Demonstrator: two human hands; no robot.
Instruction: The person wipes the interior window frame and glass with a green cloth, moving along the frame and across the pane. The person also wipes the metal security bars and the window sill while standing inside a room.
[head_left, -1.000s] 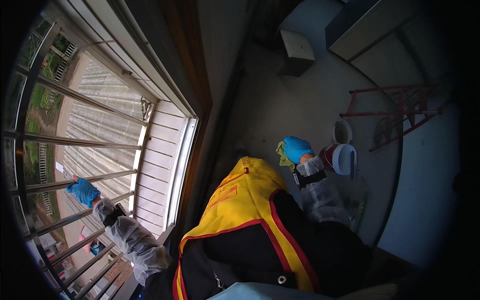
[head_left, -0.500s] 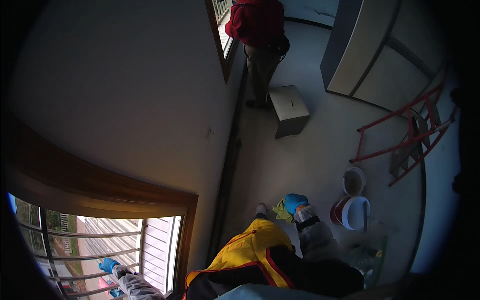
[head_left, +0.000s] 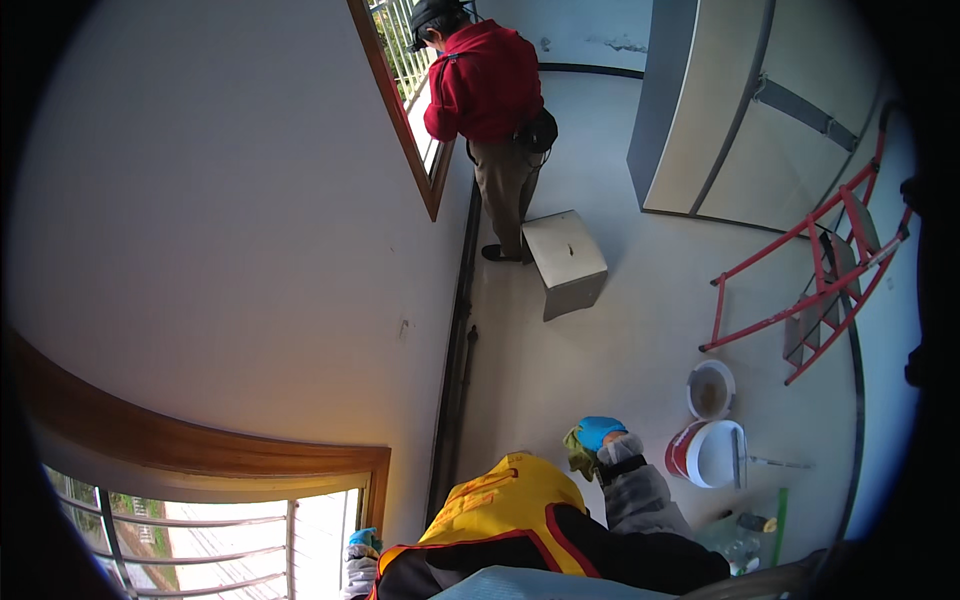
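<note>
Below my chest my right hand (head_left: 601,432), in a blue glove, is closed on a crumpled olive-green cloth (head_left: 579,456). My left hand (head_left: 364,541), also blue-gloved, is beside the right upright of the barred window (head_left: 380,468) at the lower left. Its fingers are small and partly hidden there, so their pose cannot be made out. I wear a yellow and black garment (head_left: 515,495) with grey sleeves.
A person in a red top (head_left: 490,80) stands at a farther window beside a small pale stool (head_left: 566,248). To the right are a red stepladder (head_left: 825,270), a grey basin (head_left: 711,389), a red and white bucket (head_left: 683,455), clear bottles (head_left: 742,550) and a large cabinet (head_left: 740,130).
My left hand has come back from among the window bars to the window's right side. My right hand, still gripping the cloth, sits slightly lower in view. The picture is brighter.
</note>
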